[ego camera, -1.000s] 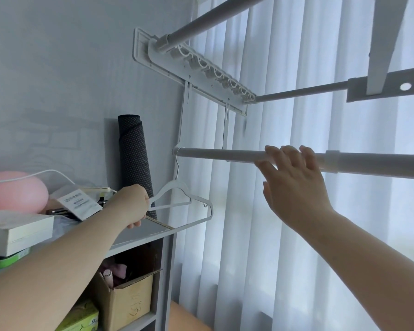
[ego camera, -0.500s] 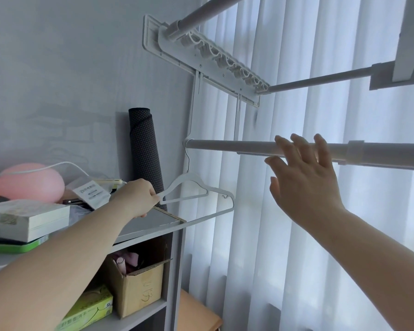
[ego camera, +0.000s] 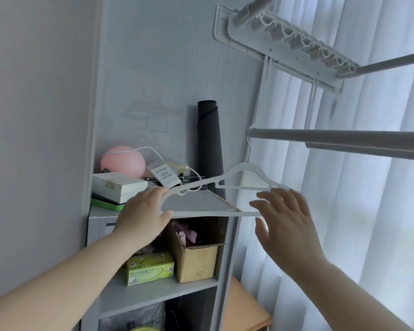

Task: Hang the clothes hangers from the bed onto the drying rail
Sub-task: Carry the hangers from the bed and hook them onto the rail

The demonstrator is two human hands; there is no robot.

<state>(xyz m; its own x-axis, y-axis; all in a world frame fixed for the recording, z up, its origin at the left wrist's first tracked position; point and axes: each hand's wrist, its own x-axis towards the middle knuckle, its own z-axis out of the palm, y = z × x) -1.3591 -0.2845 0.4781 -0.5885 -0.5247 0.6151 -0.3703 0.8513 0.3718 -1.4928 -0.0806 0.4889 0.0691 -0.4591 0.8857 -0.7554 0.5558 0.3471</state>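
Note:
A white plastic clothes hanger (ego camera: 245, 172) hangs by its hook from the left end of the grey drying rail (ego camera: 332, 137). My left hand (ego camera: 145, 211) grips the hanger's left shoulder end, thumb under the bottom bar. My right hand (ego camera: 285, 216) is spread with straight fingers at the hanger's right end, below the rail; whether it touches the hanger I cannot tell. No bed and no other hanger are in view.
A wall-mounted rack bracket (ego camera: 285, 44) with further rails sits above. White curtains (ego camera: 368, 211) hang behind. A grey shelf unit (ego camera: 153, 292) at left carries a pink lamp (ego camera: 122, 163), boxes, a rolled dark mat (ego camera: 209, 144) and a cardboard box (ego camera: 196, 261).
My right hand has dropped from the rail down to the hanger's right end. The hanger has swung round to face me, and the view has shifted left and down.

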